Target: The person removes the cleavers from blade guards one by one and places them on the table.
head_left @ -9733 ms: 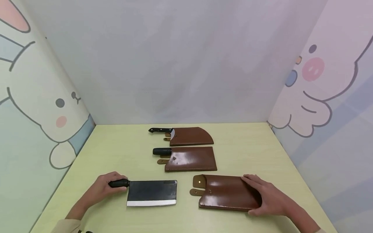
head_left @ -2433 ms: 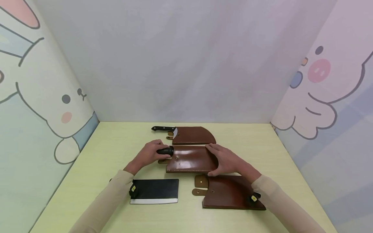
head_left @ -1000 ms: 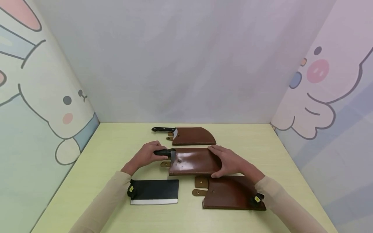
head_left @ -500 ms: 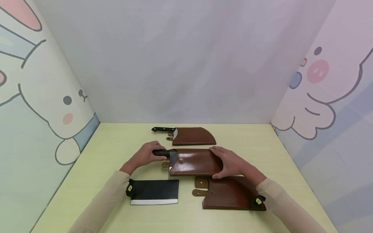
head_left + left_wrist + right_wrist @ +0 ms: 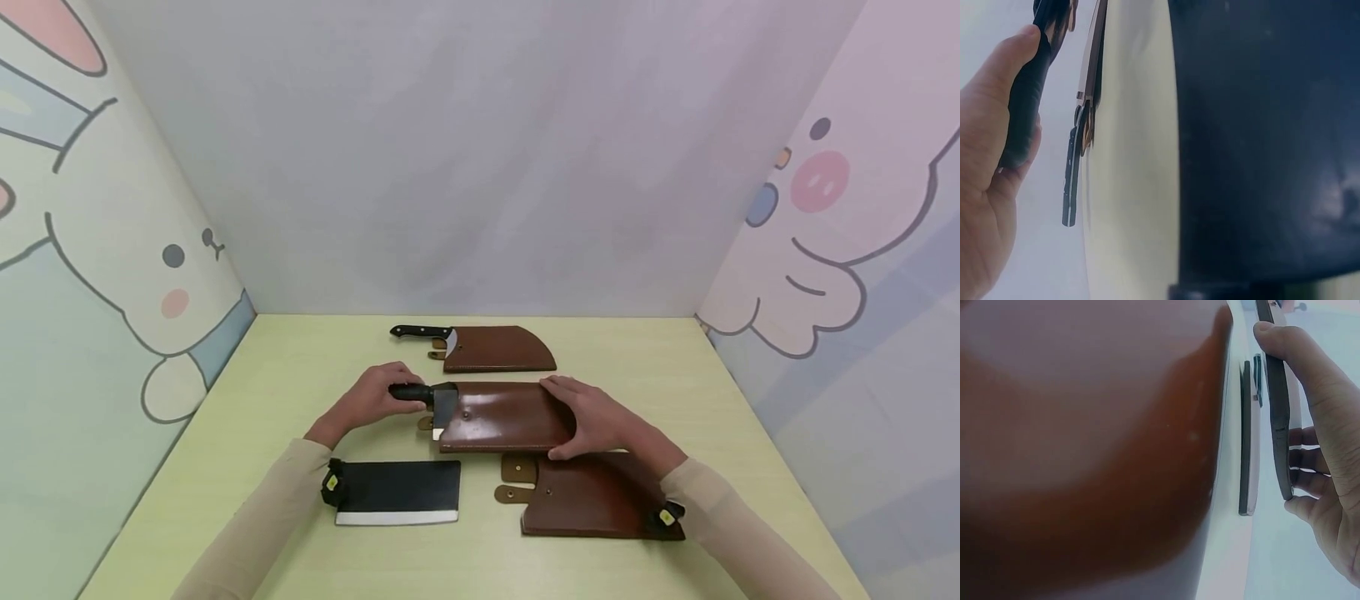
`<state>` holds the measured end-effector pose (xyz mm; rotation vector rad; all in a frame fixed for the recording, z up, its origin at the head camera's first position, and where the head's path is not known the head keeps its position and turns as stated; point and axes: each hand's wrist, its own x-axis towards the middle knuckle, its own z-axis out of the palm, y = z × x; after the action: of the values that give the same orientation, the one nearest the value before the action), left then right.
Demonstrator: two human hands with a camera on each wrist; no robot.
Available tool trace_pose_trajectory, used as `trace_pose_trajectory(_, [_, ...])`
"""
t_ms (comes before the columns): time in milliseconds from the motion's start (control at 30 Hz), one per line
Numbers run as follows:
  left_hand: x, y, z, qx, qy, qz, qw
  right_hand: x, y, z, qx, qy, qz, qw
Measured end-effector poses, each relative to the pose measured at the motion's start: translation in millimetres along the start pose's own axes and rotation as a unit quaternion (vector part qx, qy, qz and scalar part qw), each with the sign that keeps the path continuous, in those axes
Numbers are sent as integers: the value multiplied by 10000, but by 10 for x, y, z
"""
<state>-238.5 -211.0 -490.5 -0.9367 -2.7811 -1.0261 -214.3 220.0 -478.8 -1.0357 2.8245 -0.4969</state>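
1. Square-bladed cleaver (image 5: 446, 408) is sitting mid-table, most of its blade hiding inside the middle leather sheath (image 5: 510, 421); a strip of metal is showing at the sheath's mouth. That sheath is serving as the dial's centre, the back wall (image 5: 480, 167) standing at twelve.

2. At nine o'clock, the left hand (image 5: 377, 395) is gripping the black handle (image 5: 408, 392), thumb and fingers closing around it.

3. At three o'clock, the right hand (image 5: 596, 418) is clasping the sheath's closed end, the thumb pressing one edge and the fingers curling along the other.

4. At twelve o'clock, the far sheath (image 5: 501, 350), round-cornered, is covering a riveted kitchen knife (image 5: 420, 332), whose black handle is pointing toward nine.

5. Between four and five o'clock, the near sheath (image 5: 592, 496) is lying flat, its snap flap (image 5: 517, 468) and strap (image 5: 513, 495) pointing toward nine.

6. At eight o'clock, a second cleaver (image 5: 401, 487) is resting unsheathed, its bright edge facing six; the left wrist camera (image 5: 332, 482) and sleeve (image 5: 258, 517) are blocking its handle end.

7. Farther out, a cartoon pig (image 5: 821, 183) is decorating the wall at two o'clock.
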Motion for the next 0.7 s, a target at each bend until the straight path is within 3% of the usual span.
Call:
trace_pose_trajectory(433, [-40,-42,-36,-7,90,69,9999,-28,27,-28,55,-52,29,10000])
trace_pose_trajectory(700, [-64,-60,-75,197,51,-164,9997,-37,56,-39,54,-30,108,9999])
